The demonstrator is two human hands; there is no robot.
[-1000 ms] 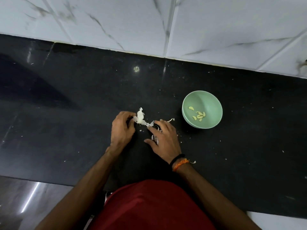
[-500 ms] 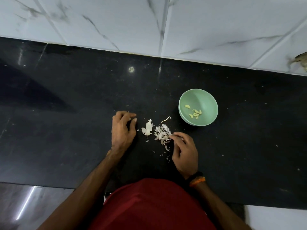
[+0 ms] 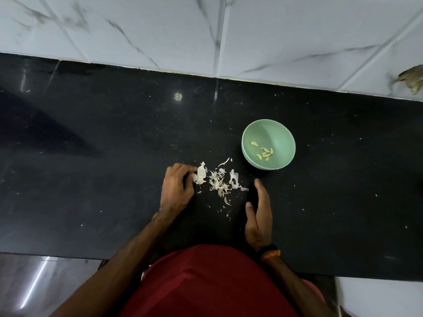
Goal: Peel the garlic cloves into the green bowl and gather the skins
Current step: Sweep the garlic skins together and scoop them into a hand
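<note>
The garlic skins (image 3: 218, 183) lie scattered on the counter (image 3: 91, 179) between both hands. The left hand (image 3: 177, 191), fingers curled, touches their left edge; the right hand (image 3: 259, 213), fingers straight, stands edge-on just right, ready to sweep leftward. The green bowl (image 3: 277, 131) holds the peeled cloves (image 3: 264, 153).

Pale green bowl (image 3: 268, 131), yellowish peeled cloves (image 3: 264, 153), off-white papery skins (image 3: 217, 182), black speckled counter (image 3: 91, 156), white grey-veined wall tiles (image 3: 160, 28), red shirt (image 3: 206, 282), black and orange wristbands (image 3: 270, 252)
</note>
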